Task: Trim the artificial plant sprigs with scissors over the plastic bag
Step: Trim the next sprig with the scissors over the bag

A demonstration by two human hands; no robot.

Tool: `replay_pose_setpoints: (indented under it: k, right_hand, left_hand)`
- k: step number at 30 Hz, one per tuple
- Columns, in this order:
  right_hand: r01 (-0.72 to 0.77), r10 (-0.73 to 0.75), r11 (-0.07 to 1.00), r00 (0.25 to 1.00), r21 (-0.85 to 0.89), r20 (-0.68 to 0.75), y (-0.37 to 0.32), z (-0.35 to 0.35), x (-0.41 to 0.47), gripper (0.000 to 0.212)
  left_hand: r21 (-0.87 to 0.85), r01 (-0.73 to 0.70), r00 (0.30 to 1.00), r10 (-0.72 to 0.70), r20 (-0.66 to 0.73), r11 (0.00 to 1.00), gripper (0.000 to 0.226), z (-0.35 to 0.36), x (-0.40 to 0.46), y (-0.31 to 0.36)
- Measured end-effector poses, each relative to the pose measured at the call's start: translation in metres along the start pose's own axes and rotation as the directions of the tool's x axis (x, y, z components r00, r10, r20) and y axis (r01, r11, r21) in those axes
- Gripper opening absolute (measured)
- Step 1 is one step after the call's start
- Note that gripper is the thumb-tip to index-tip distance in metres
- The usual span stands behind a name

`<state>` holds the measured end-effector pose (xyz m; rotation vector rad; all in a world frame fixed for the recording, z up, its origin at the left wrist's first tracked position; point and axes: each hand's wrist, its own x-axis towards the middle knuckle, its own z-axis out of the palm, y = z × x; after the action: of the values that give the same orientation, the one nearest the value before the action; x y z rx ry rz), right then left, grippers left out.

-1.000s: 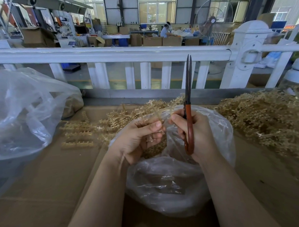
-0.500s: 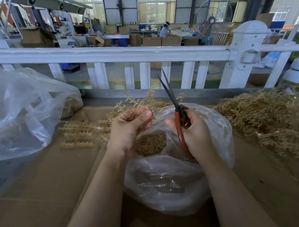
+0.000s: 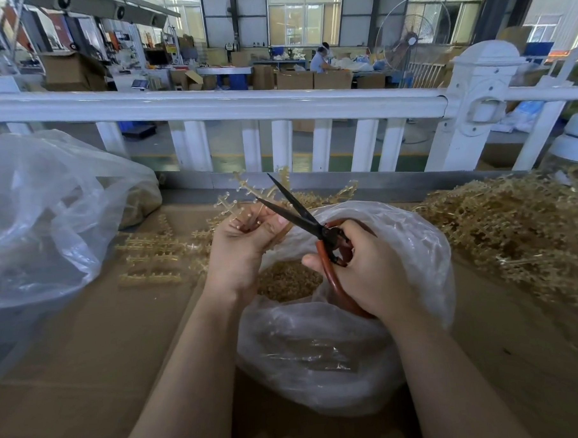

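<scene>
My left hand (image 3: 242,250) pinches a tan plastic plant sprig (image 3: 246,191) whose branches stick up above the fingers. My right hand (image 3: 369,265) grips red-handled scissors (image 3: 314,227); their dark blades are spread apart and point up and left, straddling the sprig just above my left fingers. Both hands hover over a clear plastic bag (image 3: 336,342) that lies on the cardboard-covered table (image 3: 88,360). Inside the bag is a mound of tan cut pieces (image 3: 287,280).
A big heap of tan sprigs (image 3: 513,229) lies at the right. Straight sprig strips (image 3: 150,258) lie left of my hands. A large clear bag (image 3: 45,213) bulges at the left. A white railing (image 3: 243,105) runs along the table's far edge.
The scissors swung from upright with blades together to tilted left with blades apart. My left hand lifted the sprig up out of the bag toward the blades.
</scene>
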<state>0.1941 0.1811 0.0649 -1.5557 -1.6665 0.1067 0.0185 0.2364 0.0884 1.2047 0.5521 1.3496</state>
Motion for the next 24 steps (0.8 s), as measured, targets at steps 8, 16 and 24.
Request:
replay_pose_setpoints:
  k: [8, 16, 24]
  right_hand:
    - [0.005, -0.006, 0.999, 1.0, -0.045, -0.01, -0.0044, -0.0026, -0.0005, 0.052]
    - [0.008, -0.011, 0.998, 0.999, -0.064, -0.043, -0.0041, -0.0021, -0.0015, 0.043]
    - [-0.021, 0.02, 0.999, 1.0, -0.036, -0.007, -0.0048, -0.0037, -0.002, 0.052]
  left_hand:
    - [0.027, -0.019, 0.999, 0.02, -0.028, 0.999, 0.011, -0.0009, 0.0, -0.0023]
    - [-0.04, 0.001, 1.0, -0.003, -0.03, 0.999, 0.011, -0.0002, 0.0015, -0.003]
    - [-0.023, 0.004, 1.0, -0.004, 0.0, 1.0, 0.01, -0.0015, 0.0024, -0.0031]
